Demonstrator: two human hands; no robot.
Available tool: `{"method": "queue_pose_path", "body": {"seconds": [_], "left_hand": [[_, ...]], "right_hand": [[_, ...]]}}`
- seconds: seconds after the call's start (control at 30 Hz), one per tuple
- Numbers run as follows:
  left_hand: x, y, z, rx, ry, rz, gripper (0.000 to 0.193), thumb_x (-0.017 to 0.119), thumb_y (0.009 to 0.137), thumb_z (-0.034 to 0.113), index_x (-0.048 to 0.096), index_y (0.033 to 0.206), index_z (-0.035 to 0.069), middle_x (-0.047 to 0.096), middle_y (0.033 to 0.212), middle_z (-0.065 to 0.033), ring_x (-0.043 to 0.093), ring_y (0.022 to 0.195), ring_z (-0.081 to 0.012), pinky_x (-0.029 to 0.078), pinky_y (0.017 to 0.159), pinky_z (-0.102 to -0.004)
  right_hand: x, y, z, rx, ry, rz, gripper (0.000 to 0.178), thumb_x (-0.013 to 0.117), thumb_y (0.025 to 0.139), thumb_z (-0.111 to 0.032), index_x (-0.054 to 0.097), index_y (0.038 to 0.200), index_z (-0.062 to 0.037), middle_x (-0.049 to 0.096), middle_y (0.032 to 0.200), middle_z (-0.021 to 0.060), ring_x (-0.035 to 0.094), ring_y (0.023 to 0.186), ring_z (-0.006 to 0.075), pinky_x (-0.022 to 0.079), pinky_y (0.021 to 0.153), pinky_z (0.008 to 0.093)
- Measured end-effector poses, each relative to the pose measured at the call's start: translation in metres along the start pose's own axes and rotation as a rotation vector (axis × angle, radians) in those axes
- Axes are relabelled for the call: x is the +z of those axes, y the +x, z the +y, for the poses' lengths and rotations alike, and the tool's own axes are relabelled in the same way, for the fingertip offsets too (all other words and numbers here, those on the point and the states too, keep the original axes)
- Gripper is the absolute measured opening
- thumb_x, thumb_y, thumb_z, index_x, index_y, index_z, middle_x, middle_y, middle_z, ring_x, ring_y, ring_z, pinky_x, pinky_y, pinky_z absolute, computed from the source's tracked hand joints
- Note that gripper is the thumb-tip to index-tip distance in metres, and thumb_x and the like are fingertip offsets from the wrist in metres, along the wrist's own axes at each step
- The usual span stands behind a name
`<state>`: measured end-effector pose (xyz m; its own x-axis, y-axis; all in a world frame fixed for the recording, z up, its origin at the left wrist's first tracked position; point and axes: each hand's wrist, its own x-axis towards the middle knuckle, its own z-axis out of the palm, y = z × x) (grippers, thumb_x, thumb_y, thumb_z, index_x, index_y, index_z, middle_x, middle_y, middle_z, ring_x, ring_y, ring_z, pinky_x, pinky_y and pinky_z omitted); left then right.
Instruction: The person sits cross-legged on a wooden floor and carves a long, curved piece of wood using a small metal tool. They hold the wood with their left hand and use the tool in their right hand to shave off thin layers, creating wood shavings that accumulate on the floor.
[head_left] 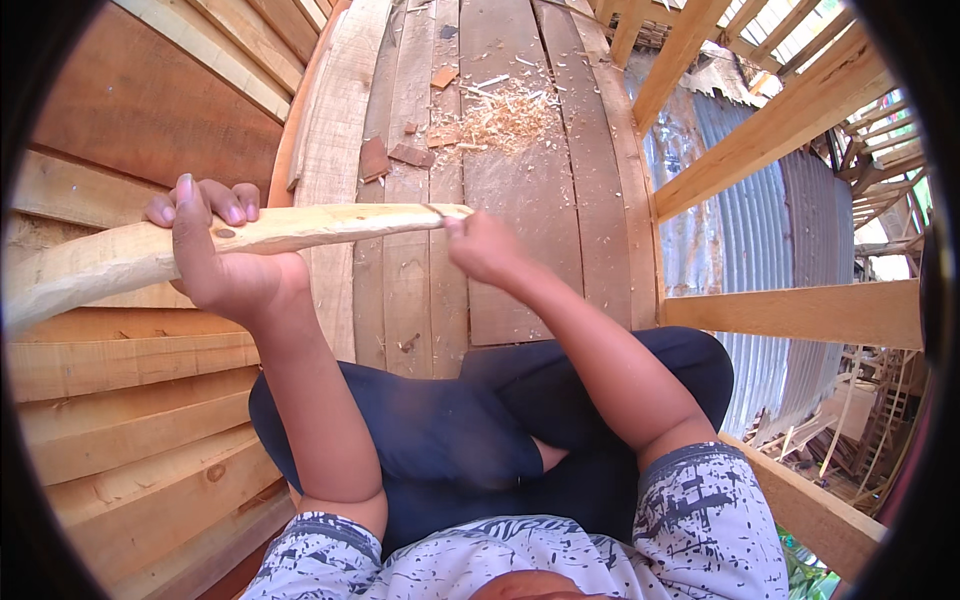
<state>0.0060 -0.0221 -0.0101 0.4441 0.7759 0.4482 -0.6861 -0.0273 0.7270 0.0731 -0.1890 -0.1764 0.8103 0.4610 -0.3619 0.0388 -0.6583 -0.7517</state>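
Note:
A long, curved piece of pale wood (345, 224) runs across in front of me from the left edge, narrowing to a tip on the right. My left hand (225, 250) is wrapped around its thicker part, with the thumb and fingertips showing above it. At the narrow tip, my right hand (487, 248) is closed, its edges blurred. A thin dark sliver, perhaps a blade, shows by the right fingers against the wood. What the right hand holds is mostly hidden.
Wood shavings (510, 118) lie on the plank floor (515, 280), near broken reddish-brown pieces (410, 155). Stacked boards (140, 430) rise at my left. Wooden rails (800, 312) stand on the right, with corrugated metal sheets (745, 200) beyond. My crossed legs (430, 420) are below the wood.

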Motion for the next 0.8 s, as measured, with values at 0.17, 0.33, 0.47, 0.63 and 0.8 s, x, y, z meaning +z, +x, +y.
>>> {"method": "queue_pose_path", "body": {"seconds": [0.17,0.33,0.47,0.63,0.8], "left_hand": [[0.004,0.008,0.000,-0.065,-0.010,0.031,0.024,0.060,0.092,0.013,0.040,0.080,0.018,0.035,0.063,0.0032,0.035,0.057,-0.0089,0.032,0.058,-0.0258],[-0.004,0.003,0.002,-0.039,-0.015,0.046,0.025,0.060,0.091,0.009,0.040,0.081,0.019,0.034,0.063,0.0045,0.034,0.054,-0.0078,0.033,0.054,-0.0242],[0.001,-0.007,0.005,-0.024,-0.045,0.045,0.025,0.056,0.089,0.005,0.039,0.079,0.019,0.034,0.063,0.0042,0.034,0.053,-0.0077,0.032,0.053,-0.0248],[0.001,-0.011,-0.008,-0.008,-0.151,-0.072,0.025,0.052,0.085,-0.001,0.038,0.080,0.019,0.035,0.062,0.0032,0.036,0.053,-0.0093,0.034,0.054,-0.0253],[0.004,-0.014,-0.034,-0.025,-0.125,-0.083,0.025,0.052,0.080,-0.002,0.036,0.084,0.017,0.036,0.064,0.0013,0.037,0.052,-0.0106,0.035,0.055,-0.0258]], "right_hand": [[-0.001,0.005,-0.002,0.002,0.058,-0.027,0.053,0.044,0.104,-0.036,0.062,0.083,0.0092,0.065,0.075,0.0266,0.065,0.071,0.0395,0.048,0.070,0.0506],[-0.016,-0.044,-0.070,-0.171,0.174,-0.114,0.052,0.042,0.104,-0.034,0.065,0.090,0.0094,0.067,0.084,0.0304,0.067,0.083,0.0438,0.050,0.077,0.0508],[-0.018,-0.037,-0.060,-0.127,0.224,-0.089,0.050,0.043,0.104,-0.033,0.063,0.089,0.0097,0.066,0.081,0.0298,0.066,0.080,0.0452,0.049,0.075,0.0514],[-0.017,-0.020,-0.043,-0.194,0.262,0.084,0.048,0.043,0.104,-0.033,0.063,0.089,0.0073,0.066,0.080,0.0292,0.065,0.080,0.0457,0.049,0.075,0.0513],[-0.011,0.020,0.003,-0.161,0.189,0.164,0.047,0.043,0.104,-0.034,0.064,0.088,0.0051,0.066,0.081,0.0292,0.065,0.080,0.0458,0.049,0.075,0.0514]]}}
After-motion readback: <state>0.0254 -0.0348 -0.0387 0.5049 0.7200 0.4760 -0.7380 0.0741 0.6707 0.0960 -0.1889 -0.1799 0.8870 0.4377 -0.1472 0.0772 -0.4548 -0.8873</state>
